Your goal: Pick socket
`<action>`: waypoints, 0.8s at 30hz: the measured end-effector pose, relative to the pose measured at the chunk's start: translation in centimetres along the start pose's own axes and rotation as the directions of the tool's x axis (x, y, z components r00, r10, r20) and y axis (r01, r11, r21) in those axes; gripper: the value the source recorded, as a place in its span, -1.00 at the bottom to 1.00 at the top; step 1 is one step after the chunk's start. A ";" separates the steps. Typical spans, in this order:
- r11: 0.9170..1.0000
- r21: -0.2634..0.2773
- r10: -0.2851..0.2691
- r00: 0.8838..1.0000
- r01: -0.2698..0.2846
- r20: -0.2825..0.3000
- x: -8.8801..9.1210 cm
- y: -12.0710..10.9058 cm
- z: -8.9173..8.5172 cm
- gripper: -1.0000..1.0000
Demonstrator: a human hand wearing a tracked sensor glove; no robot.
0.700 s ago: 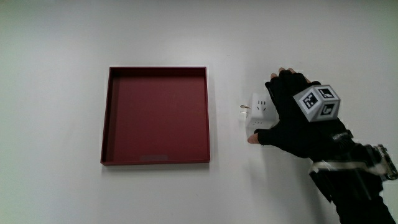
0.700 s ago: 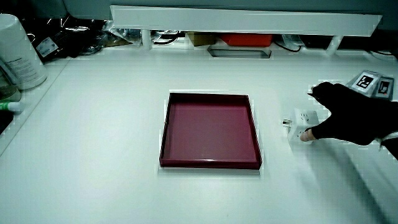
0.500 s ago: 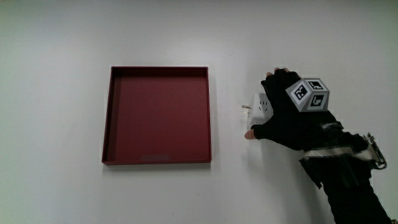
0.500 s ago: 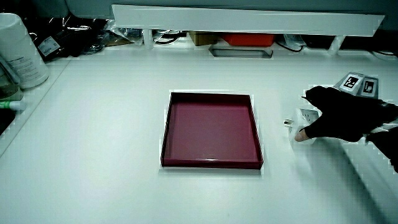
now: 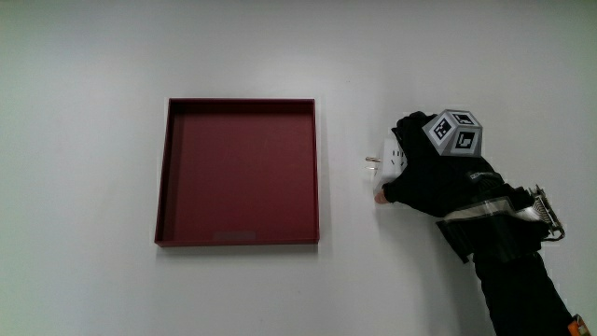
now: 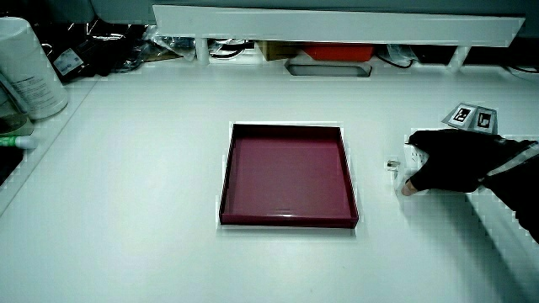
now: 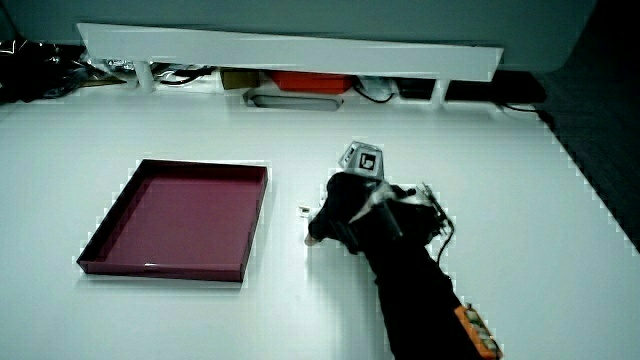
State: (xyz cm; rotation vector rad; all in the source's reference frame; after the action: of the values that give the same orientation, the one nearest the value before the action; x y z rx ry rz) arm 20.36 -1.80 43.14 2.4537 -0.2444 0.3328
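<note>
On the white table (image 5: 112, 56), hands (image 5: 424, 177) grip the socket (image 5: 389, 161) beside the red tray (image 5: 238, 173).

Bare tabletop (image 5: 466, 65) surrounds your hand (image 5: 431, 177); only the red tray (image 5: 239, 173) beside it blocks a low sweep that way.

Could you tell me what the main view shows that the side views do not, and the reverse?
Only the main view shows the socket's face from above and the tray squarely. Only the side views show the low partition, clutter under it and a white bottle at the table's edge. All share the tray, the socket and the hand closed over it, cube on its back.
</note>
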 end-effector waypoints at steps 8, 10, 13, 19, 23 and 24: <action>0.997 -0.074 -0.023 0.999 0.020 -0.039 -0.6 3.9 -0.6 0.00; 0.995 -0.091 -0.036 0.999 0.032 -0.036 -0.6 4.7 -0.9 0.00; 0.992 -0.119 -0.055 0.998 0.050 -0.042 -0.4 5.9 -1.4 0.00; 0.983 -0.166 -0.087 0.995 0.076 -0.057 0.0 7.3 -2.2 0.00; 0.977 -0.194 -0.103 0.994 0.092 -0.048 0.3 7.6 -2.4 0.10; 0.978 -0.178 -0.115 0.993 0.107 -0.033 0.5 7.7 -2.5 0.14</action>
State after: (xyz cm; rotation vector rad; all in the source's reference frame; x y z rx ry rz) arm 18.44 -6.26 49.65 2.2723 -0.1122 0.3025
